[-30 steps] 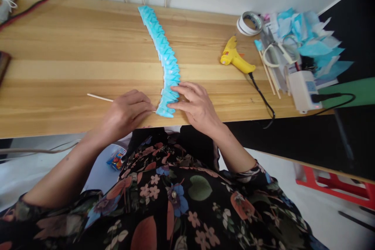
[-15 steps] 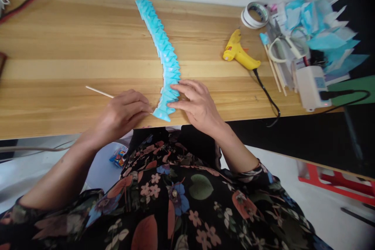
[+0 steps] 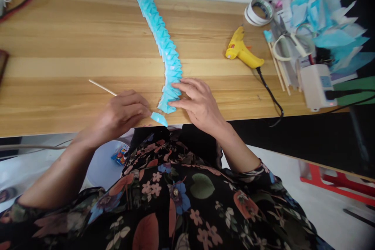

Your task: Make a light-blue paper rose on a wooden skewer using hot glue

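Working at one wooden table [image 3: 73, 43], I have the long row of folded blue pieces [image 3: 162, 39] ahead of me, its near end now parted from the blue tip [image 3: 159, 118] it touched half a second ago.
Below the table edge sits one pale round bin [image 3: 101, 168], one colourful packet [image 3: 119, 155] in it. My right hand [image 3: 200, 102] spreads wide, fingertips touching the row's near end. To the right lie one yellow glue gun [image 3: 247, 56] and one pair of white-handled scissors [image 3: 298, 45]. The fingers of my left hand [image 3: 126, 109] are closed on one thin stick [image 3: 102, 87], its single blue tip just beside the row, whose pieces overlap too closely to count.
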`<state>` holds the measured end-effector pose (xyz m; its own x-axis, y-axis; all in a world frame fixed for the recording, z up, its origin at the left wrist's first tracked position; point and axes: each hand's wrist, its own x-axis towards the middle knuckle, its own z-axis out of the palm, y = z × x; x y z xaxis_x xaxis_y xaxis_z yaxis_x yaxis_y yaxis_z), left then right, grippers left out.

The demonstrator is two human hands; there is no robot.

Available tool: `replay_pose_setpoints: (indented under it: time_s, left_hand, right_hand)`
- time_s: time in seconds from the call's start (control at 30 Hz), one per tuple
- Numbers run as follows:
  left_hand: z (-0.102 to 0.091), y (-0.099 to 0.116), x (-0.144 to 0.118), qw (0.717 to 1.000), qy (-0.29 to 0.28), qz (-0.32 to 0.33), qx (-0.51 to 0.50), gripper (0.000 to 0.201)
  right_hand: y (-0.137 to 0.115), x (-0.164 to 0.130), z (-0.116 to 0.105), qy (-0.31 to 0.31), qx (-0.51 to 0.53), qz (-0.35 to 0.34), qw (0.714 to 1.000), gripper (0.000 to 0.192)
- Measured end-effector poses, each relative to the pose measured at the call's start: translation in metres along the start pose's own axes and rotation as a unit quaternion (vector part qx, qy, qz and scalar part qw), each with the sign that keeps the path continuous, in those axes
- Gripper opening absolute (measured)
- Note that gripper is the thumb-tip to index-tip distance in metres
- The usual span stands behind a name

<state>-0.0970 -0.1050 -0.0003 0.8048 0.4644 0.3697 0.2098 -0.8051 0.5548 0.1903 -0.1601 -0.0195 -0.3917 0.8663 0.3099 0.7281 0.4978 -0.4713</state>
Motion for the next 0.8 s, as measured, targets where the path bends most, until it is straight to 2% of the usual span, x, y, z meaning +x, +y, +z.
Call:
replay_pose_setpoints:
  time_s: [0.27,0.5,0.8]
  left_hand:
    - [-0.003,0.000,-0.002,0.997,0.061,0.009,0.041,0.014]
    - [-0.001,0.001,0.012,0.996,0.048,0.037,0.067,0.011]
    - [0.000,-0.006,0.012,0.998,0.032,0.008,0.053,0.011]
  right_hand:
    - [0.003,-0.001,0.002,-0.002,-0.001,-0.019,1.000,0.040]
    - [0.004,-0.001,0.004,0.010,0.009,-0.025,1.000,0.036]
    - [0.009,-0.001,0.012,0.048,0.008,-0.054,0.997,0.037]
